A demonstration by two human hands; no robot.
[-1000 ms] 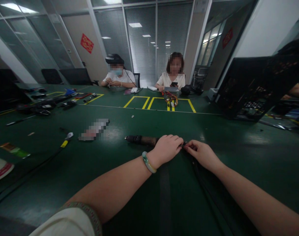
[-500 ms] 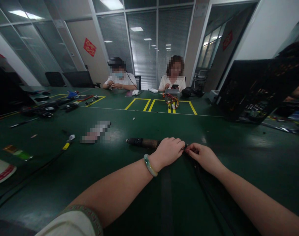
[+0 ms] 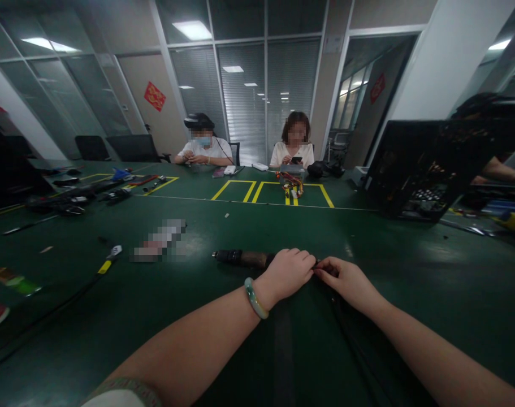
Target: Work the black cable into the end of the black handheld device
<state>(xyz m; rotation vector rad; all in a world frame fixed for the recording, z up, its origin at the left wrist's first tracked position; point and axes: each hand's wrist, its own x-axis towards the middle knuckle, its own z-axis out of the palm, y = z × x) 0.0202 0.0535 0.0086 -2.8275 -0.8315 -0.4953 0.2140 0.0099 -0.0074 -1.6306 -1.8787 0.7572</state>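
My left hand (image 3: 288,273) is closed around the near end of a dark, rod-shaped tool (image 3: 242,258) that lies flat on the green table (image 3: 431,282) and points left. A pale green bracelet (image 3: 254,297) circles that wrist. Right beside it, my right hand (image 3: 346,278) pinches something small and dark at the tool's end; a black cable (image 3: 350,333) trails from there toward me. The two hands' fingertips nearly touch.
An open black computer case (image 3: 427,169) stands at the right. A yellow-tipped cable (image 3: 107,261) and a blurred packet (image 3: 159,240) lie to the left, tools (image 3: 70,198) further left. Two people (image 3: 249,144) sit across the table behind yellow floor-tape boxes and a wire bundle (image 3: 289,183).
The view has tilted up a little, so everything sits lower in the picture. Both hands keep their grip at the same spot on the tool.
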